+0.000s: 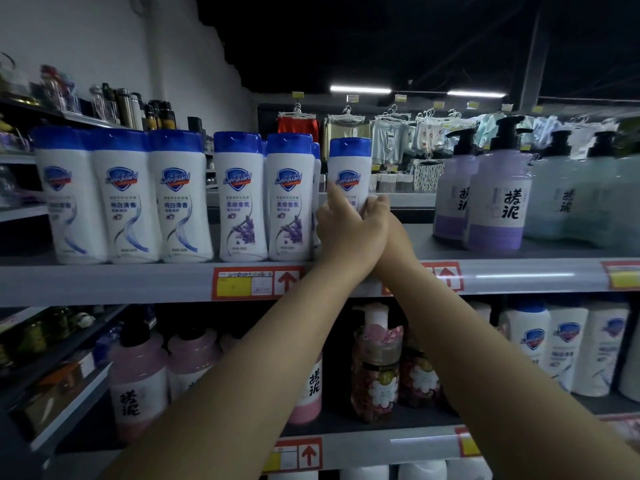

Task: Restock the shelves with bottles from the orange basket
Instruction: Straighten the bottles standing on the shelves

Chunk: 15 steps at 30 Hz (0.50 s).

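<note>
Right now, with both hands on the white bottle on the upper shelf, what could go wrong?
1. The white bottle is close beside the lavender-label bottle; a sideways push from the left hand may knock that row over.
2. On its other side a gap separates it from the purple pump bottle, so nothing would stop it tipping there once the right hand lets go.

- Held bottle [349, 168]: white, blue cap, blue shield logo.
- Row of bottles [187, 209]: white, blue caps; blue swirls or purple sprigs.
- Pump bottles [495, 206]: lilac, black pumps.
- Price tags [256, 284]: red and yellow, red arrows.
- Lower bottles [138, 372]: pink, black lettering.
</note>
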### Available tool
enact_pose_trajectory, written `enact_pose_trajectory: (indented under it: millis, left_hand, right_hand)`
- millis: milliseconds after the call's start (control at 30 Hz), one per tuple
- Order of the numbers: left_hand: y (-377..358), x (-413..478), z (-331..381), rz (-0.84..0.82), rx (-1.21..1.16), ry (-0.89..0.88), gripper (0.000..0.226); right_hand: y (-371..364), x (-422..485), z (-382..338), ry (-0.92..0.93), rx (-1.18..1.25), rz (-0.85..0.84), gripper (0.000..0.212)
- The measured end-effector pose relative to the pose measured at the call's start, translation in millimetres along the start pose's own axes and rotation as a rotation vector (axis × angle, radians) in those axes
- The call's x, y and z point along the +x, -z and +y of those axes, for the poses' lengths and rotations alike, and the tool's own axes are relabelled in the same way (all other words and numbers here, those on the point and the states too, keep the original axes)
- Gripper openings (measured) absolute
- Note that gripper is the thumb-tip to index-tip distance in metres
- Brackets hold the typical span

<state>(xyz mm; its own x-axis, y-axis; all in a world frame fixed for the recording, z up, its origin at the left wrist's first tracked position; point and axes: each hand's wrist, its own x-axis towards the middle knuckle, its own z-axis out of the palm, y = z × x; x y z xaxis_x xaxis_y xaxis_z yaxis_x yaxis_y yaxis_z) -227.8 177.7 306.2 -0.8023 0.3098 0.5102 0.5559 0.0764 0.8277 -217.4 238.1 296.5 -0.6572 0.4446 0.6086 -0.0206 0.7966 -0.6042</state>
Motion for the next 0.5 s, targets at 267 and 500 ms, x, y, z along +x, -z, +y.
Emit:
enact_pose_trajectory:
  millis: [267, 500]
  left_hand:
    - [10, -22, -2, 0.039, 0.207, -0.082, 0.068]
    - [21, -36, -15, 0.013, 0.088, -0.179, 0.061]
  right_hand:
    - [13, -13, -14, 0.089, 0.006, -0.094, 0.017]
    - [6, -19, -16, 0.045, 0.115, -0.058, 0.011]
